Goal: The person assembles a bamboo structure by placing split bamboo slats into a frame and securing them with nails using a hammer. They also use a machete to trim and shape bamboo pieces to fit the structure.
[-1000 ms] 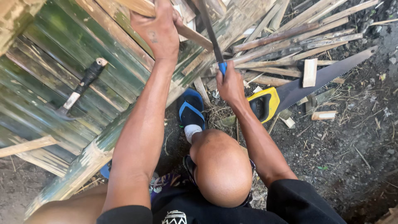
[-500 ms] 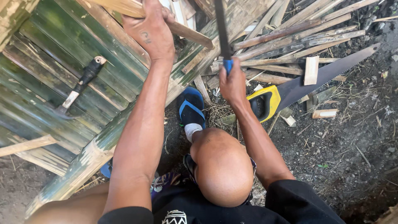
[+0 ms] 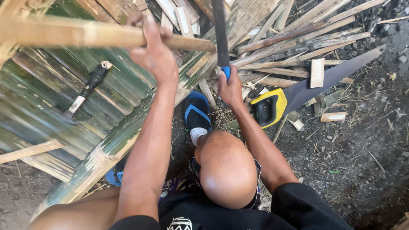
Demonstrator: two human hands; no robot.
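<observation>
The left hand (image 3: 152,51) is clenched around a bamboo stick (image 3: 85,36). The stick is a pale tan, roughly round length with a few darker scuffs and a lighter, splintered patch near its left end. Its long axis runs almost level across the upper left of the view, from the left edge to a cut end (image 3: 211,45) that points right and stops just beside the blade. The stick is held up above the mat, apart from it.

The right hand (image 3: 230,87) is closed on the blue handle (image 3: 226,71) of a blade (image 3: 220,32). The blade is dark, flat and narrow. Its long axis runs near to far, handle at the near end, and it points away and passes out of the top of the view. Its tip is not visible.

A mat (image 3: 55,106) of flattened green bamboo slats lies to the left, below the stick. On it rests a small knife (image 3: 85,93) with a black handle, pointing near-left. A hand saw (image 3: 298,91) with a yellow and black handle lies on the ground to the right, with its blade pointing far-right. Split bamboo strips (image 3: 298,38) are piled at the far side. A foot in a blue sandal (image 3: 197,113) rests between the two forearms.
</observation>
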